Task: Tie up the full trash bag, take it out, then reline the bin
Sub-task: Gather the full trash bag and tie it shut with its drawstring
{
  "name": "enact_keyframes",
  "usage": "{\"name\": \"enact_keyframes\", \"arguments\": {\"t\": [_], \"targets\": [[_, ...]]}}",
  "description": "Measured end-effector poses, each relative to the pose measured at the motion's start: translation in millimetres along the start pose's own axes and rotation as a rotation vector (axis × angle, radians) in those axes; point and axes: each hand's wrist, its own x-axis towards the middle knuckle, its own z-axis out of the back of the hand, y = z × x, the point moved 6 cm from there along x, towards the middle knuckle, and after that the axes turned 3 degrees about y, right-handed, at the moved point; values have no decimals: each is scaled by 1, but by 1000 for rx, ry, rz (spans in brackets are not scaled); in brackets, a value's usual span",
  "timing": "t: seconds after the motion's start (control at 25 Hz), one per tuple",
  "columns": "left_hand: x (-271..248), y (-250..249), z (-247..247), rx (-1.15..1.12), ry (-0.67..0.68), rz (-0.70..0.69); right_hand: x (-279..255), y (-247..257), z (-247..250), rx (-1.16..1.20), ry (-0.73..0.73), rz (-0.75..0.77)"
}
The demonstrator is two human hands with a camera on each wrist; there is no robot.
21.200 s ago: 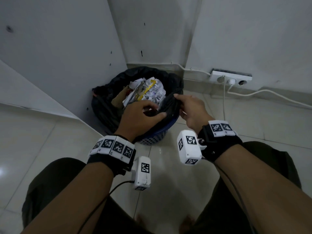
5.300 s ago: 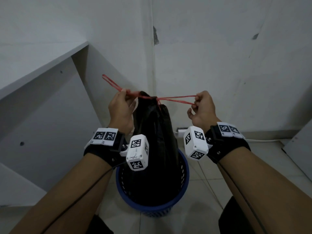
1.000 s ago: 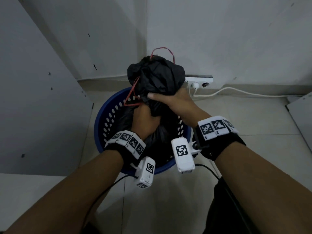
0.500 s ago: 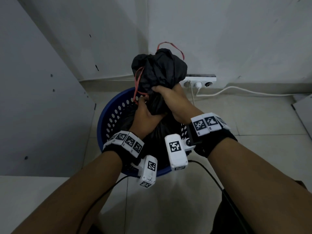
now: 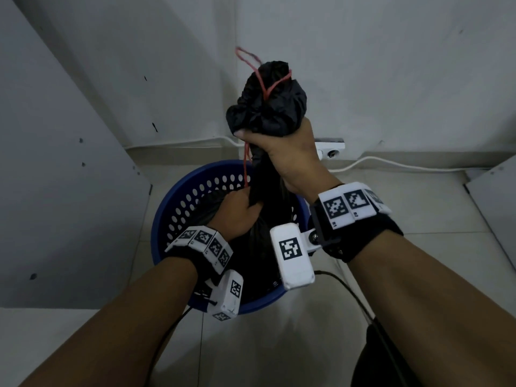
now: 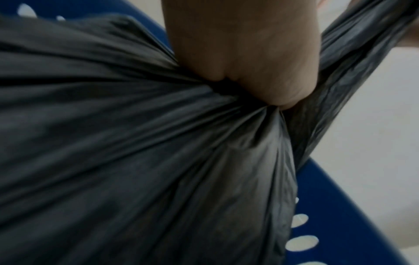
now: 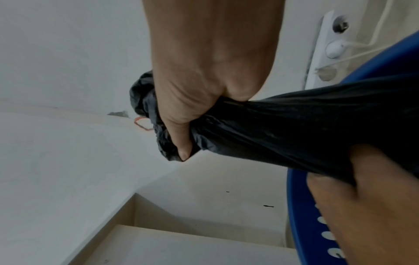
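Two hands on black trash bag point(image 5: 265, 107), body still down in blue bin point(image 5: 178, 202). Right hand point(image 5: 290, 152) fisted round gathered neck, left hand point(image 5: 237, 210) clamped lower. Thin slippery plastic, probably lightish load; best hold at neck, not red drawstring point(image 5: 262, 82).

Head downward; wrists close, perhaps overlapping

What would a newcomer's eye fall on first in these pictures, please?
First, the black bag, cinched with a red drawstring and rising in the middle of the head view. The right hand grips its neck just under the bunched top, and the left hand grips it lower down. Beneath them stands the blue perforated bin on the tiled floor, in a corner of white walls.
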Motion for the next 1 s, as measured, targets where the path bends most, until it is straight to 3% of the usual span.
{"name": "enact_keyframes", "arguments": {"t": [0.12,0.24,0.36,0.44,0.48,0.56,0.72,0.8,0.88,1.0], "targets": [[-6,-8,14,3,2,25,-2,12,-4,45,19,23],[-12,-12,26,10,88,71,-1,18,-3,63,-15,-1],[-23,-25,49,-208,209,136,4,23,3,64,-7,-5],[-31,-44,75,-422,212,148,5,22,6,32,-5,-17],[-34,-56,90,-495,178,124,5,20,7,12,-6,-31],[-36,-77,128,-497,-26,88,6,16,5,-44,8,-60],[-31,-102,182,-78,-576,-37,9,15,-1,-169,40,-48],[-31,-109,191,-50,-660,-10,11,17,9,-200,-20,-56],[-31,-112,195,-29,-643,55,14,20,26,-291,-128,-90],[-30,-118,198,151,-707,55,15,22,26,-383,-72,-124]]}}
